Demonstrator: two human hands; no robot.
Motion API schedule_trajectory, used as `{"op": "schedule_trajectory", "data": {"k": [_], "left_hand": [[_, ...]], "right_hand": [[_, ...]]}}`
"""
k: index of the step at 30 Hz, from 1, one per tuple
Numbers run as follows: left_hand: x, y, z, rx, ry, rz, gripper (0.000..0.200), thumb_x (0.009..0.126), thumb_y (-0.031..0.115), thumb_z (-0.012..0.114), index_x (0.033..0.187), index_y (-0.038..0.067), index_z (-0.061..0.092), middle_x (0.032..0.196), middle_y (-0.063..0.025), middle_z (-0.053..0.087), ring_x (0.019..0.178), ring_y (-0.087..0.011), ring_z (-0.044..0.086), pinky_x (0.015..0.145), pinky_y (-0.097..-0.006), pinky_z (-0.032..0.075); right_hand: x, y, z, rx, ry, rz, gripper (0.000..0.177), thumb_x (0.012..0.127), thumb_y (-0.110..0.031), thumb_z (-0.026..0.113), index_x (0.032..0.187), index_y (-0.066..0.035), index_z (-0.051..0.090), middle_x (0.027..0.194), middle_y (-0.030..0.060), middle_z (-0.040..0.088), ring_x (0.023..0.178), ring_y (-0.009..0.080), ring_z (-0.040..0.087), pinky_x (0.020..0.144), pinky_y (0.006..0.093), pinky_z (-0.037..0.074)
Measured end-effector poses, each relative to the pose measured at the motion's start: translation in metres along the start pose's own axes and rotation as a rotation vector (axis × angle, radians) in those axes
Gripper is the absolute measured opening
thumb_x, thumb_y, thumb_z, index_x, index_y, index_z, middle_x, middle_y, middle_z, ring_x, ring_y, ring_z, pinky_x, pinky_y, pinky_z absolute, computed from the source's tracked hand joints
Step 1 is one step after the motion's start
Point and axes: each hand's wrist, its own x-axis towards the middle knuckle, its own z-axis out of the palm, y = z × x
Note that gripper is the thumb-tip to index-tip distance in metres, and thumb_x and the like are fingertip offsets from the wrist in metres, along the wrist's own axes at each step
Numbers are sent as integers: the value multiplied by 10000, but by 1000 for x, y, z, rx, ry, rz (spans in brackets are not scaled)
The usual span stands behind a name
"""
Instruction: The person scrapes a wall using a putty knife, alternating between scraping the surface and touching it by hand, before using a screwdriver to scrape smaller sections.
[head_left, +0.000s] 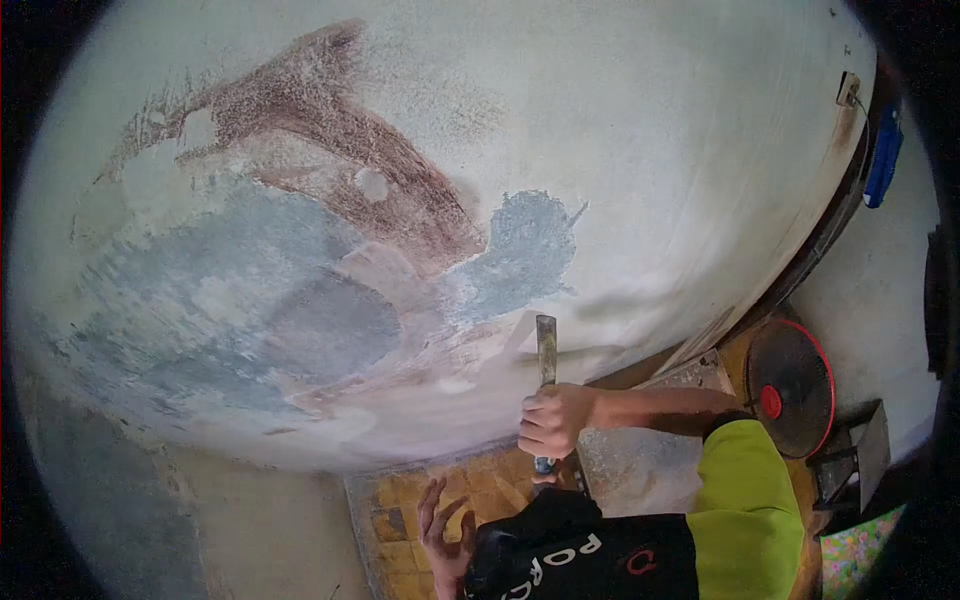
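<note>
My right hand (pixel 558 420) is wrapped round the handle of a scraper (pixel 546 350), whose narrow, worn metal blade points up in front of the wall. Whether the blade tip touches the wall I cannot tell. The wall (pixel 680 150) has pale paint, with a brown scraped area (pixel 400 175) and blue-grey patches (pixel 525 245). Low on the left, my left hand (pixel 447 535) is raised with its fingers apart and slightly curled, holding nothing.
Yellow-brown floor tiles (pixel 400 555) lie below the wall. To the right are a black fan with a red rim (pixel 790 390), a dark stand (pixel 855 455) and a flowered cloth (pixel 860 550). A socket (pixel 848 89) and a blue object (pixel 883 160) are at upper right.
</note>
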Motion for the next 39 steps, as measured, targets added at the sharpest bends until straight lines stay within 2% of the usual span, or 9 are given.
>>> {"op": "schedule_trajectory", "data": {"k": [6,13,18,21,27,30,32,35,39], "left_hand": [[-3,0,-5,8,0,-20,272,766,5,711,1032,60,724,1352,-158,578,1323,-380,476,1078,-495,385],[-4,-2,-7,-22,16,-40,271,761,5,716,1027,60,722,1343,-155,584,1322,-382,477,1079,-502,385],[-5,-6,-8,-16,-1,-18,268,763,8,716,1026,57,724,1343,-156,584,1326,-373,473,1088,-496,378],[-7,-4,-9,-7,12,-9,268,762,6,717,1025,55,726,1344,-154,584,1328,-366,472,1093,-488,374],[-5,-4,-12,-10,15,-37,269,763,7,719,1028,54,725,1347,-146,585,1326,-362,473,1094,-479,376],[-5,-5,-11,-13,9,-42,264,770,11,719,1030,57,724,1347,-145,585,1327,-362,471,1092,-479,379],[-6,-6,-12,-15,13,-39,257,775,15,720,1029,61,724,1346,-145,586,1329,-362,470,1089,-480,381],[-8,-7,-10,-23,20,-37,247,783,23,721,1027,66,725,1346,-146,586,1332,-365,467,1083,-483,386],[-8,-6,-11,-25,22,-56,248,785,23,720,1029,69,726,1349,-145,584,1334,-368,465,1078,-481,388]], "right_hand": [[0,12,-8,20,43,116,638,845,-688,508,531,-141,416,506,-20,425,424,149,424,472,285,355],[-12,11,15,15,134,92,577,936,-541,501,528,-143,410,481,-27,418,389,120,370,454,309,348],[9,29,-22,-45,51,91,578,922,-568,484,525,-159,389,497,-47,424,413,105,402,439,264,321],[-10,7,26,-178,138,90,632,862,-679,481,530,-151,379,501,-39,392,417,125,405,448,279,322],[6,26,-25,-56,17,147,596,910,-632,447,533,-172,399,501,-45,440,419,115,429,423,296,356],[5,8,-7,-96,43,-20,586,855,-609,515,526,-149,363,504,-31,407,416,117,402,423,275,312],[-1,19,-1,39,145,85,573,867,-618,493,533,-157,427,492,-18,419,427,137,432,437,282,353],[12,25,-27,-26,33,180,546,848,-589,512,526,-163,401,507,-22,409,436,140,417,455,303,359],[13,8,-17,-68,53,29,594,800,-651,538,524,-141,408,526,-19,405,452,159,409,487,316,345]]}}
